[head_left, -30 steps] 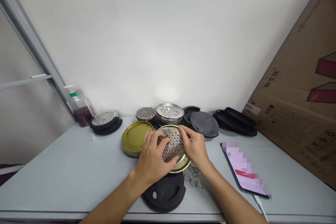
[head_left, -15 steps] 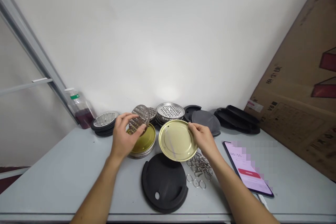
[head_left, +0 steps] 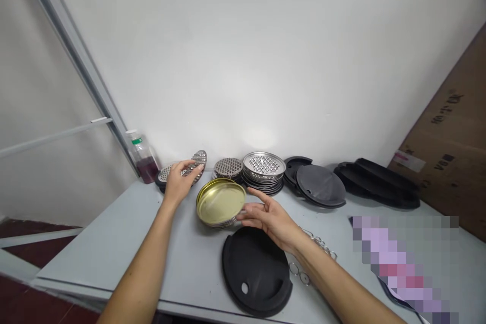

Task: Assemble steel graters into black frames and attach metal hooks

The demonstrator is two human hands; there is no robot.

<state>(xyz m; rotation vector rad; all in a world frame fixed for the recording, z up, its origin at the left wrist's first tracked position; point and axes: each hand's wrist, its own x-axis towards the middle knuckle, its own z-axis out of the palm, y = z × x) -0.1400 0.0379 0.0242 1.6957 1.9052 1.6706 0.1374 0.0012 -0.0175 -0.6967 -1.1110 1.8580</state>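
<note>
My left hand [head_left: 182, 182] pinches a round metal grater disc [head_left: 199, 158] by its edge, tilted up above a perforated disc [head_left: 165, 174] on a black base at the back left. My right hand [head_left: 268, 217] has its fingers spread, the tips at the right rim of a gold metal lid [head_left: 222, 204]. That lid lies slightly tilted on a stack of similar lids, whose top one shows behind it. In front is a round black molded piece [head_left: 256, 273] with a small hole. Metal rings [head_left: 304, 278] are partly hidden by my right forearm.
Along the wall stand a dark grater disc [head_left: 228, 166], a stack of rimmed grater discs [head_left: 264, 166] and black round pieces [head_left: 321, 185]. A bottle of dark liquid [head_left: 147, 168] stands at the left. At the right are a cardboard box [head_left: 448, 147] and a blurred-out phone [head_left: 395, 263].
My right hand has brought the gold lid left onto the lid stack and its fingers have spread. My left hand has carried the grater disc away from that stack toward the back left. The view has shifted.
</note>
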